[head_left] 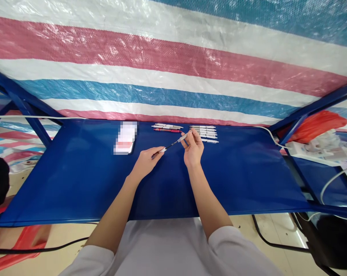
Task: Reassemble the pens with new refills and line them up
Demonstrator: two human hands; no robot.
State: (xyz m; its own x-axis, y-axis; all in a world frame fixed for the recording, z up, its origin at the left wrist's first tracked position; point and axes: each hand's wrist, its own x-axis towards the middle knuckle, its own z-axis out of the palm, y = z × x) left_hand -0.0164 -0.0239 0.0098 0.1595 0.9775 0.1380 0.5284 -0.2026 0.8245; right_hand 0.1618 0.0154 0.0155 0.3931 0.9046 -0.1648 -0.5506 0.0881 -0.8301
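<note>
My left hand (146, 163) is closed, pinching a short pen section with a dark end (154, 156). A thin dark pen refill (172, 145) runs from it up to the right, into or against a white pen barrel (182, 137). The fingers of my right hand (194, 149) are closed round that barrel; some fingertips hide its far end. Just behind my right hand lies a row of several white pens (208, 132). Farther left are a red pen (167, 130) and a few white and grey pens (167, 126).
A phone (125, 138) with a blurred screen lies left on the blue table (76, 184). Striped plastic sheeting (173, 53) hangs behind the table. A red bag (314, 128) and white boxes (319, 151) are at the right. A white cable (268, 132) crosses the back right corner.
</note>
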